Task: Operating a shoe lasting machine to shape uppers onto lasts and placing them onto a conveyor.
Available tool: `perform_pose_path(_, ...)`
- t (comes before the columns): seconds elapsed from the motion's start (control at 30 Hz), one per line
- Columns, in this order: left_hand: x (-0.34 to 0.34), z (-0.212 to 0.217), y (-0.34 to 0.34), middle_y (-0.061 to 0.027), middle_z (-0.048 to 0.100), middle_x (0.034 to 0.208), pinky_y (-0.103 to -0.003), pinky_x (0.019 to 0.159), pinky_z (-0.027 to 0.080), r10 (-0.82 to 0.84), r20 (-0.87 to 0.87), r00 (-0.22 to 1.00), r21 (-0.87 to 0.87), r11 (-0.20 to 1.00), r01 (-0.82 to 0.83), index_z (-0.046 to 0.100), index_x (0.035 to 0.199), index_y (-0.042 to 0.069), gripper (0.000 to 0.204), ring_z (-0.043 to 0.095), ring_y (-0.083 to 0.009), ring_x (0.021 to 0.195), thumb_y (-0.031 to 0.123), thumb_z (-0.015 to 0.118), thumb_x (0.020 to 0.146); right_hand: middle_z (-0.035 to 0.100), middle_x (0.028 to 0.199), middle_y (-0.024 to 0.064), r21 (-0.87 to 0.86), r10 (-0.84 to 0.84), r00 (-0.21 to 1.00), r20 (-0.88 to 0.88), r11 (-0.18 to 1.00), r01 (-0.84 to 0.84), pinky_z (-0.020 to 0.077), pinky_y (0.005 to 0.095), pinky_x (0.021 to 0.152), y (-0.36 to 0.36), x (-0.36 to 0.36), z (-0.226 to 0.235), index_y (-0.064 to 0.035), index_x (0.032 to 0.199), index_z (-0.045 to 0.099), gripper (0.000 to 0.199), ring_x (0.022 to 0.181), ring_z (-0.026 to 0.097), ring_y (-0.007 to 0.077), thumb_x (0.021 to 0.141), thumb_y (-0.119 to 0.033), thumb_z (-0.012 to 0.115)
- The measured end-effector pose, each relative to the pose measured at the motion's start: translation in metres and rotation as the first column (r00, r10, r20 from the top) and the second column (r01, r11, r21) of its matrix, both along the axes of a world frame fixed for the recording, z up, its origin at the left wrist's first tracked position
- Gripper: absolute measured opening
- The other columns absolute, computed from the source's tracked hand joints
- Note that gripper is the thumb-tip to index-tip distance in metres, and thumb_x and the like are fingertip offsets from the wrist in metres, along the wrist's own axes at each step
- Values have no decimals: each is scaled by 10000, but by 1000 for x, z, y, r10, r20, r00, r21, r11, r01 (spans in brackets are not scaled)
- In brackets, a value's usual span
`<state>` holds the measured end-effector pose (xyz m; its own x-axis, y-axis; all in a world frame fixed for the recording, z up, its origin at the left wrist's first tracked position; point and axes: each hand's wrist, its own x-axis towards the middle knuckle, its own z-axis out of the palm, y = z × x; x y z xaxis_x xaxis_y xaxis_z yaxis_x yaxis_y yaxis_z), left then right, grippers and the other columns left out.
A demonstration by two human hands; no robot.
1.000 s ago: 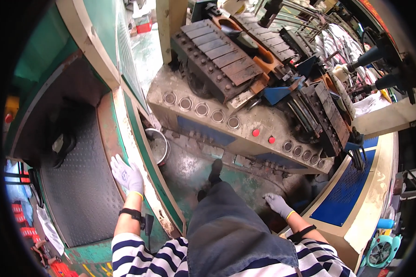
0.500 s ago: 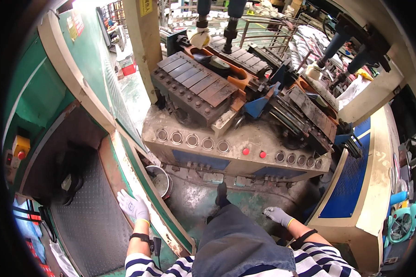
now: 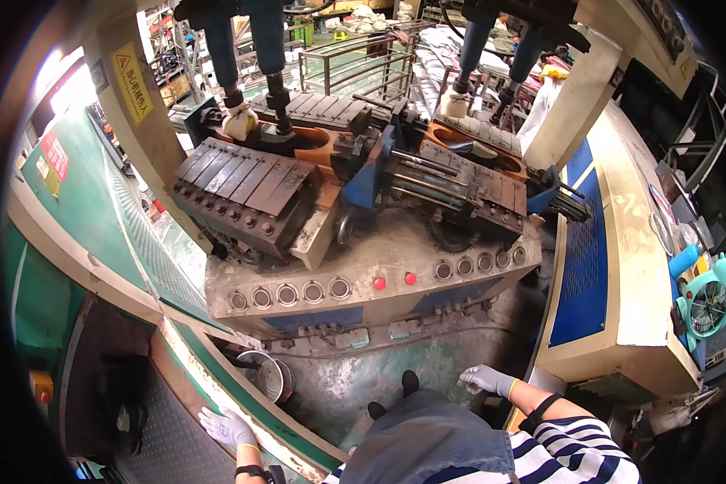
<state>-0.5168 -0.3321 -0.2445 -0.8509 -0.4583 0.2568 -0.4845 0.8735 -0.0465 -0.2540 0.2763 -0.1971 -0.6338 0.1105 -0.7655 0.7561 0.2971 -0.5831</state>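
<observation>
from my head camera, my left hand (image 3: 227, 427), in a pale glove with a yellow cuff, lies palm down with its fingers spread along the worn ledge (image 3: 192, 368) of the green enclosure, just beside a dark dimpled sheet (image 3: 165, 431); i'd judge it is there for steadiness, since i see nothing under or between the fingers, though i can't be sure how firmly the palm bears down. the ledge runs slantwise up from my lower left. my right hand (image 3: 487, 380), gloved alike, hangs over the floor near the cream cabinet (image 3: 637, 298) with its blue vented panel (image 3: 581, 270), apart from both; its fingers lie close together and bend a little, and i cannot tell whether the tips meet or pinch anything. ahead of me, well apart from both hands, stands the two-station press: slatted metal blocks (image 3: 246, 176) flank an orange frame (image 3: 313, 139) under blue cylinders (image 3: 218, 44), probably so each can be worked from above. the red buttons (image 3: 379, 284) sit between two rows of round fittings (image 3: 286, 293) on the front, likely for easy reach. a metal bucket (image 3: 273, 376) stands on the floor close against the enclosure, perhaps to leave my footing free.
</observation>
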Motion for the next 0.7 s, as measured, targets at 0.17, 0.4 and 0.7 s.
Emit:
perform_pose_path(0.17, -4, -6, -12, -218, 408, 1482, -464, 1146, 293, 31, 44, 999, 99, 994, -35, 412, 1434, 18, 538, 365, -371, 1383, 305, 458, 982, 609, 668, 6, -45, -227, 877, -425, 972, 230, 445, 248, 565, 34, -40, 67, -39, 903, 685, 340, 598, 560, 81, 1002, -328, 537)
perform_pose_path(0.4, 29, 76, 76, -296, 376, 1480, -457, 1176, 250, -112, -32, 993, 343, 932, 116, 381, 1440, -61, 635, 327, -418, 1396, 336, 496, 958, 638, 814, 42, 207, -53, 308, -950, 632, 747, 470, 268, 703, 247, -192, 161, -40, 1059, 665, 240, 760, 592, 112, 959, -250, 604)
perform_pose_path(0.7, 32, 101, 152, -297, 462, 1384, -481, 1101, 330, -364, 345, 865, 414, 886, 208, 470, 1354, -51, 619, 459, -417, 1246, 341, 611, 896, 535, 1367, 136, 834, 280, 797, -535, 325, 446, 412, 424, 1054, 449, -401, 124, -109, 1375, 487, 673, 1275, 509, 309, 777, -342, 690)
